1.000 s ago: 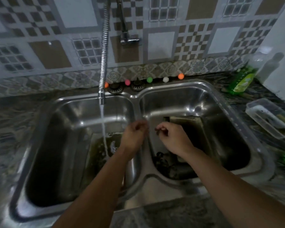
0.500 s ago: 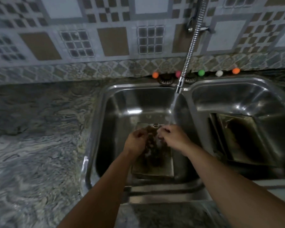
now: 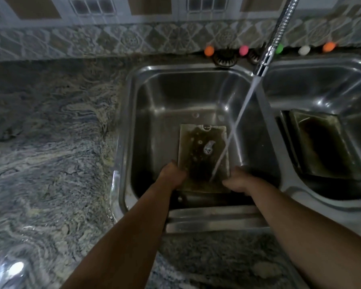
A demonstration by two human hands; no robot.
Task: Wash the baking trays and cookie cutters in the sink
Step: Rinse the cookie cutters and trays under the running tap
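The step in hand looks like rinsing the first baking tray [image 3: 203, 157]: it lies in the left basin of the sink [image 3: 188, 74], tipped up a little toward the person, with dark residue and a patch of foam on its face. The stream of water [image 3: 236, 126] from the flexible tap hose [image 3: 275, 36] lands on the tray's near right part. The left hand [image 3: 172, 174] grips the tray's near left edge, fingers curled round it; the right hand [image 3: 239, 181] holds the near right edge the same way, though its fingertips are hidden behind the tray. A second tray [image 3: 323, 144] leans in the right basin, untouched and well apart. No cookie cutter can be made out with certainty.

The next move probably calls for tilting or sliding the tray so the water sweeps the whole dirty face, or freeing one hand to rub at the residue, while keeping a firm hold on the wet metal.

Compared with half a second ago, the hands have moved apart from the tray's middle to its two near corners, and the view has swung further left, showing more worktop [image 3: 50, 153].
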